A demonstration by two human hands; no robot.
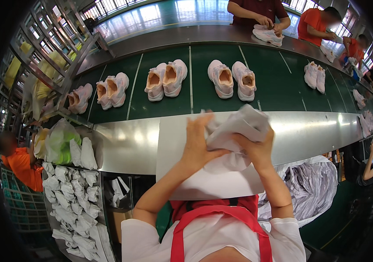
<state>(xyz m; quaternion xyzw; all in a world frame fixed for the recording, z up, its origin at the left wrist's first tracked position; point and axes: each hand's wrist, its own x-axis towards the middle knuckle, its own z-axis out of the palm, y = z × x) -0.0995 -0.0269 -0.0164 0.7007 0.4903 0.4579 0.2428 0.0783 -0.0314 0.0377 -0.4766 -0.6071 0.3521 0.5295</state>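
Over the bench in front of me, a crumpled sheet of white tissue paper [245, 124] is held up between my two hands. My right hand [258, 148] grips its right side, thumb across the folds. My left hand [197, 142] takes the left side, with its thumb against the paper's lower part; its upper fingers are blurred by motion. Beneath them a large flat white sheet [173, 144] lies on the metal bench [125, 135]. Beyond, pairs of pale pink-and-white sneakers stand on a green conveyor belt [199, 78]; the nearest pairs are a left pair [175, 78] and a right pair [246, 83].
Crumpled paper wads [71, 196] fill a bin at lower left, beside a plastic bag [60, 139]. A large bag of loose paper [311, 187] sits at lower right. A metal rack [42, 61] rises at left. Across the belt, a person handles a shoe [267, 35]; other workers stand farther along.
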